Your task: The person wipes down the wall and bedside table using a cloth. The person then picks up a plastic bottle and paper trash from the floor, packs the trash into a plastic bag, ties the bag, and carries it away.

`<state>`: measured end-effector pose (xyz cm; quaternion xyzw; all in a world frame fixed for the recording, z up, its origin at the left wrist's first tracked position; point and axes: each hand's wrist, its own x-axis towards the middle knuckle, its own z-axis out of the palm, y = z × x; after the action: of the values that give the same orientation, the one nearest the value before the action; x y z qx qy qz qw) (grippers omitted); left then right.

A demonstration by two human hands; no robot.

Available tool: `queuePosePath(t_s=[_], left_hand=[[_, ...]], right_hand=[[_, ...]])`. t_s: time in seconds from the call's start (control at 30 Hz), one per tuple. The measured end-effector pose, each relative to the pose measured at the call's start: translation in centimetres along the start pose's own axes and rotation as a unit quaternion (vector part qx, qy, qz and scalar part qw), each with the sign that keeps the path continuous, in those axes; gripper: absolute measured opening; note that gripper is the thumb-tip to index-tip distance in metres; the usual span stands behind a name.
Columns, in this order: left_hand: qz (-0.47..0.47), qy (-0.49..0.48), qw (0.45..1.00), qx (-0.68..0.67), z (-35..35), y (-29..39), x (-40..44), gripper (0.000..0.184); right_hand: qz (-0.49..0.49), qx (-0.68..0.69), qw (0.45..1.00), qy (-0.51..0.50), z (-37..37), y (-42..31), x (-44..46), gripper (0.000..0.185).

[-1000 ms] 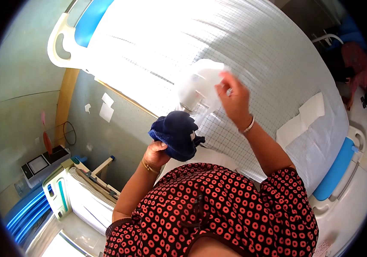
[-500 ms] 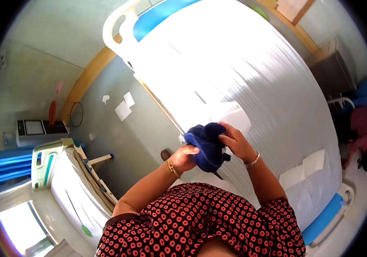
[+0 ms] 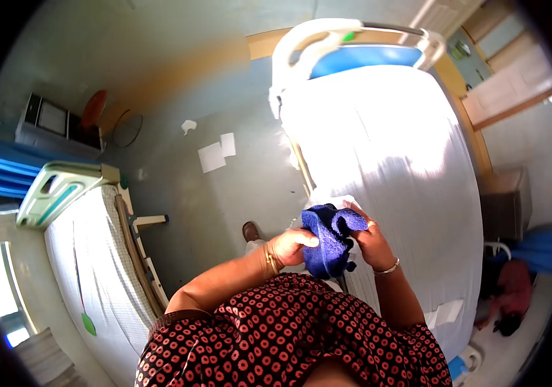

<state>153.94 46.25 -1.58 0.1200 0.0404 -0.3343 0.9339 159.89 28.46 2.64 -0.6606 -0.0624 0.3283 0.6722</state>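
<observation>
A crumpled dark blue cloth point(image 3: 329, 244) is held up in front of the patterned top. My left hand point(image 3: 292, 248) grips its left side, thumb over the fabric. On the other side, my right hand point(image 3: 371, 240) has its fingers closed on the cloth's upper right edge. Just behind the cloth, a clear, whitish plastic item point(image 3: 347, 200) shows in part; what it is, I cannot make out. Beyond and to the right lies the bed point(image 3: 392, 155) with its white sheet.
A second bed point(image 3: 89, 264) stands at the left, with a green swatter point(image 3: 89, 324) on it. Papers point(image 3: 212, 157) lie on the floor. A dark cabinet point(image 3: 505, 203) is at the right, and another person point(image 3: 513, 290) is low at the far right.
My right hand, apart from the cloth a second ago, has closed on it. The cloth has moved right and the view has turned, showing more floor and the bed's far end.
</observation>
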Motion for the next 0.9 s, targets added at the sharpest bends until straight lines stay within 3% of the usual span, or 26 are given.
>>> queuePosePath(t_s=[0.13,0.17,0.23,0.3,0.37,0.4,0.43,0.5,0.53,0.57,0.67,0.7,0.77,0.83,0.9], left_hand=[[0.050,0.036,0.998,-0.009,-1.7,6.6,-5.6,0.065],[0.058,0.050,0.997,-0.017,-1.8,8.0,-6.9,0.065],[0.071,0.057,0.995,-0.045,-3.1,11.0,-9.3,0.064],[0.130,0.052,0.990,-0.018,-4.4,14.0,-10.7,0.062],[0.149,0.061,0.986,-0.051,-4.7,16.7,-11.7,0.060],[0.177,0.084,0.980,-0.040,-4.9,17.6,-11.8,0.058],[0.204,0.109,0.972,-0.029,-5.3,18.5,-11.8,0.056],[0.194,0.135,0.971,-0.021,-5.7,20.9,-12.2,0.056],[0.206,0.156,0.966,-0.011,-6.1,22.1,-12.5,0.056],[0.209,0.164,0.964,-0.014,-6.7,23.5,-12.7,0.056],[0.301,0.183,0.935,0.034,-9.0,27.9,-13.7,0.059],[0.325,0.214,0.921,0.028,-10.0,29.4,-14.3,0.059],[0.372,0.216,0.902,-0.040,-10.5,32.3,-15.2,0.058],[0.381,0.345,0.856,-0.066,-14.0,33.6,-17.6,0.047],[0.405,0.507,0.759,-0.060,-17.0,34.1,-19.3,0.043]], right_hand=[[0.022,0.085,0.991,-0.103,6.9,-1.0,6.6,0.044],[0.107,0.169,0.978,-0.064,8.4,-0.8,8.3,0.040],[0.129,0.228,0.965,-0.036,11.4,0.2,11.9,0.034],[0.138,0.291,0.941,-0.103,13.7,1.6,15.8,0.023],[0.174,0.359,0.907,-0.133,16.0,1.3,18.7,0.024],[0.200,0.428,0.865,-0.169,16.8,0.8,20.4,0.027],[0.227,0.414,0.866,-0.162,17.9,0.7,22.2,0.024],[0.226,0.395,0.841,-0.294,18.6,0.6,26.5,0.020],[0.142,0.279,0.931,-0.185,19.3,2.4,28.2,0.019],[0.148,0.282,0.929,-0.190,20.4,2.1,29.8,0.019],[0.307,0.436,0.844,-0.056,22.2,1.5,36.1,0.021],[0.289,0.403,0.867,-0.053,22.8,-0.2,38.0,0.019],[0.297,0.394,0.861,-0.125,21.4,0.2,43.5,0.020],[0.330,0.393,0.857,-0.042,19.7,1.6,48.8,0.019],[0.312,0.358,0.879,-0.042,18.3,0.6,52.2,0.018]])
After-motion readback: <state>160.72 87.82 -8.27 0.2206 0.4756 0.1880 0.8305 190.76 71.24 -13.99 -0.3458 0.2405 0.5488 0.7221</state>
